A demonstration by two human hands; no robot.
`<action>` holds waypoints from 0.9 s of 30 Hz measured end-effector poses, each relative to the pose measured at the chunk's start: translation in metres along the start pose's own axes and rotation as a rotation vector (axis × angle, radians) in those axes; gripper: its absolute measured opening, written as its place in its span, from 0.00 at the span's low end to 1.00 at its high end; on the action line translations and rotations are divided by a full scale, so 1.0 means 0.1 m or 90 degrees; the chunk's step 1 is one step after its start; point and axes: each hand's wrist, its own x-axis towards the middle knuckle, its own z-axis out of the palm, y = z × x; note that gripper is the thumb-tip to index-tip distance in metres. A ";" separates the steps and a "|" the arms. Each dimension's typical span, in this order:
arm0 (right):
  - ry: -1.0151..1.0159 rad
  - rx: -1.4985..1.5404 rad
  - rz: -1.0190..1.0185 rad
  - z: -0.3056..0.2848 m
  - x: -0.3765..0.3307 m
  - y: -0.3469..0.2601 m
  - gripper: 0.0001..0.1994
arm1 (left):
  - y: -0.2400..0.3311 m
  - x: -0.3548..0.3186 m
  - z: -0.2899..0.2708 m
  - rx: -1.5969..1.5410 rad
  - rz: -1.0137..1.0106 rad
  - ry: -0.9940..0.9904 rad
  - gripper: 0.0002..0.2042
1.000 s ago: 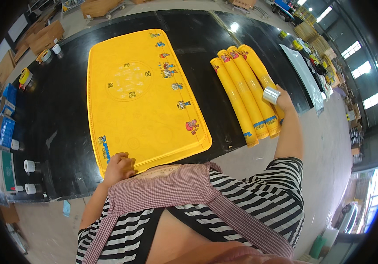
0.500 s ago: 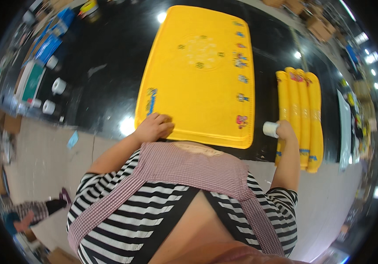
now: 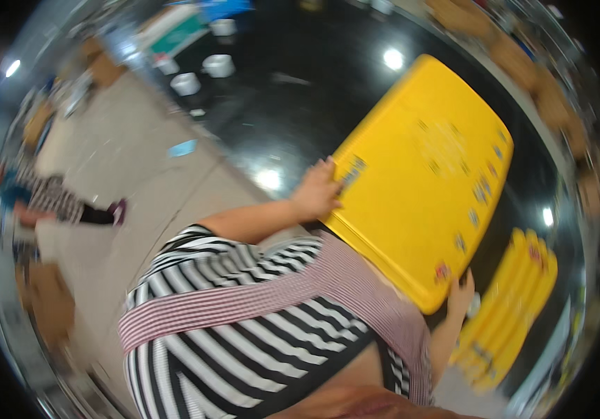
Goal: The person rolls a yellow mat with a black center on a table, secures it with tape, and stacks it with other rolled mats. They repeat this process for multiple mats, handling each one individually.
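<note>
A yellow mat [image 3: 411, 174] with rounded corners, a raised rim and small coloured pictures lies on the black table, at a slant. At its left edge rests my left hand [image 3: 319, 190], fingers spread and overlapping the rim. My right hand [image 3: 460, 297] is beside the near right corner, its fingers apart and nothing seen in them. Partly hidden behind that hand is a white roll [image 3: 475, 305]. Just to the right lie several yellow rolled mats [image 3: 513, 307] side by side. Motion blurs the picture somewhat.
At the table's [image 3: 293, 119] far left stand several white rolls [image 3: 218, 65] near a green-and-white box [image 3: 181, 35]. A light-blue sheet [image 3: 182, 148] lies on the floor. Another person [image 3: 52, 199] is at the left, near a cardboard box [image 3: 48, 300]. More cartons [image 3: 523, 77] line the far right.
The view has turned, so everything appears rotated. My right hand has let go of the white roll and come to the mat's corner. My left hand has shifted from the near edge to the left edge.
</note>
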 end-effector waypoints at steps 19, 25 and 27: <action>-0.014 0.281 0.219 0.58 0.17 -0.07 0.20 | 0.17 0.26 -0.38 -0.546 -0.303 0.051 0.28; -0.110 0.230 0.175 0.50 0.18 -0.04 0.21 | 0.17 0.28 -0.38 -0.455 -0.317 -0.124 0.18; -0.093 0.092 0.097 0.37 0.24 -0.20 0.27 | 0.18 0.26 -0.38 -0.448 -0.338 -0.117 0.18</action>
